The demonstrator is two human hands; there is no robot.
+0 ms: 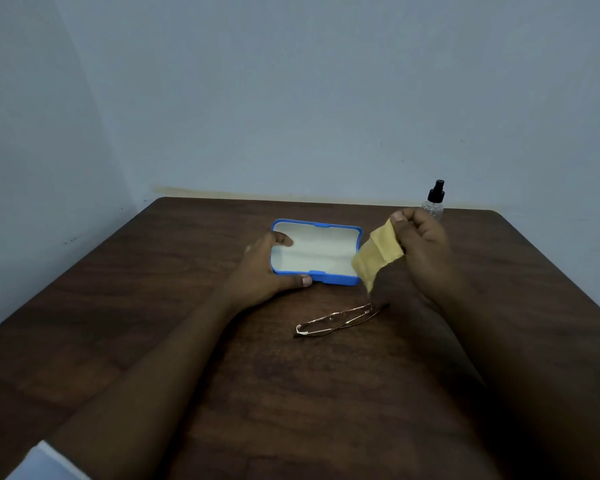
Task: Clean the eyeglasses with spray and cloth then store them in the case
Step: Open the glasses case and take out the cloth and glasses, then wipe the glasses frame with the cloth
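Observation:
A blue eyeglass case [326,276] lies open on the table, its pale lining showing. My left hand [262,268] grips the case's left end, thumb along the front wall and fingers over the back rim. My right hand [421,247] pinches a yellow cloth [376,256], which hangs above the case's right end. Thin rose-gold eyeglasses [336,320] lie folded on the table in front of the case, near my right wrist. A small clear spray bottle [434,202] with a black pump top stands upright behind my right hand.
The dark wooden table [187,341] reaches to a pale wall at the back. Its left and right edges run diagonally outward. A white sleeve [45,462] shows at the bottom left.

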